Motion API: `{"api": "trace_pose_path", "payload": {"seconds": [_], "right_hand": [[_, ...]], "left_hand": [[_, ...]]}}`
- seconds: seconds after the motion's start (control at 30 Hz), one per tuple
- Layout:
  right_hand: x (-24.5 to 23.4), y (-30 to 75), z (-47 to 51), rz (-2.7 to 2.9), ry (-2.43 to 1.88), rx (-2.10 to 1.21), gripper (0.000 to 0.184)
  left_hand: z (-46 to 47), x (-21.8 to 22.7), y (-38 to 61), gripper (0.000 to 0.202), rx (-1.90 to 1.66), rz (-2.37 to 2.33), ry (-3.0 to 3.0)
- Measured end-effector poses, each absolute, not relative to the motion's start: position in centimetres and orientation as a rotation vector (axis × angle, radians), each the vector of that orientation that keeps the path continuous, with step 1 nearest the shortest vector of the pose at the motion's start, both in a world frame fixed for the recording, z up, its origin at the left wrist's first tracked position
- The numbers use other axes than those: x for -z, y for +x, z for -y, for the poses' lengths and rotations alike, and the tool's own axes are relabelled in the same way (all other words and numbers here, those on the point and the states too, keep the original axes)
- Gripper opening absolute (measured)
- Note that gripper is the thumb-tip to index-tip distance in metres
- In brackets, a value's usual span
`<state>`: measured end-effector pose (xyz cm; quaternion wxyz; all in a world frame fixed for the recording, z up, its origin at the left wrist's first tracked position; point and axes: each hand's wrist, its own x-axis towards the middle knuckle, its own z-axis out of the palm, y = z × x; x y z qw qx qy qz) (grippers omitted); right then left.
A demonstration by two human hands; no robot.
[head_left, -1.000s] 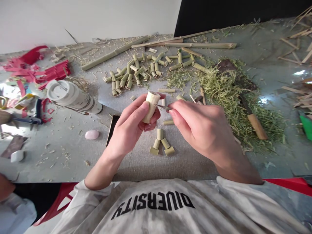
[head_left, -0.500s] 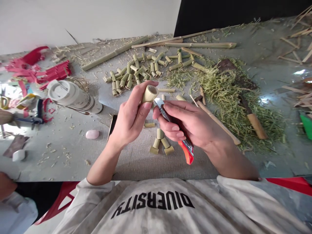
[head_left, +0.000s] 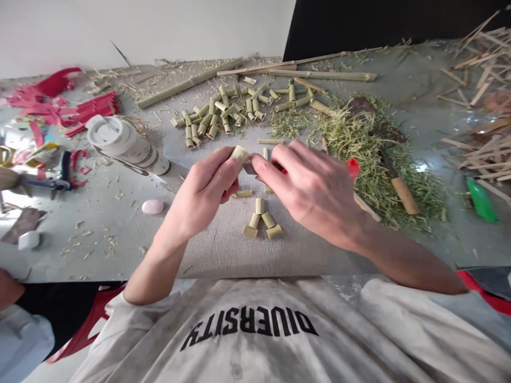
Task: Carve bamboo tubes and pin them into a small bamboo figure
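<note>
My left hand (head_left: pixel 209 194) is closed around a short bamboo tube (head_left: pixel 240 155), its pale end showing between thumb and forefinger. Across from it my right hand (head_left: pixel 309 183), palm turned down, grips a utility knife (head_left: pixel 353 168) whose red end sticks out behind the knuckles. The blade is mostly hidden by my fingers and lies right beside the tube; whether it cuts in I cannot tell. Just below both hands, several bamboo pieces lie arranged in a small figure (head_left: pixel 260 206). A pile of cut bamboo tubes (head_left: pixel 213 117) sits beyond my hands.
To the left stand a white lidded cup (head_left: pixel 128 143) and a pinkish eraser-like block (head_left: pixel 153 207). On the right lies a heap of green shavings (head_left: pixel 423 197) with a wooden-handled blade (head_left: pixel 405 196) on it. Long bamboo poles (head_left: pixel 191 82) lie along the back. Another person's arm (head_left: pixel 10 290) shows at lower left.
My right hand has turned palm-down, swinging the knife's red end from lower right to upper right. In my left hand the tube has tipped, so its open mouth no longer shows.
</note>
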<state>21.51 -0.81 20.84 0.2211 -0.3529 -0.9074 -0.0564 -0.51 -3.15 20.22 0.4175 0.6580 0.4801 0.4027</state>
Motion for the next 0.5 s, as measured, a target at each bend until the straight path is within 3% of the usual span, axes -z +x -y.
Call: {"api": "trace_pose_path", "payload": {"seconds": [0.07,0.27,0.33,0.4,0.5], "right_hand": [[-20.7,21.7,1.7,2.467,-0.920,-0.136,0.031],[-18.1,21.4,5.0,1.505,-0.737,-2.081,0.034],[-17.0,21.1,6.0,1.229,-0.670,-2.417,0.031],[-16.0,20.8,6.9,1.286,-0.699,-2.370,0.032],[-14.8,20.5,8.1,1.913,-0.929,-1.586,0.034]], "left_hand": [[4.4,-19.4,-0.4,0.034,-1.077,-1.216,1.734],[7.1,-15.0,-1.1,0.041,-1.145,-1.200,2.268],[8.0,-13.8,-1.5,0.041,-1.123,-1.174,2.334],[9.1,-13.2,-1.7,0.041,-1.108,-1.214,2.245],[10.9,-13.0,-1.0,0.034,-1.085,-1.291,1.866]]}}
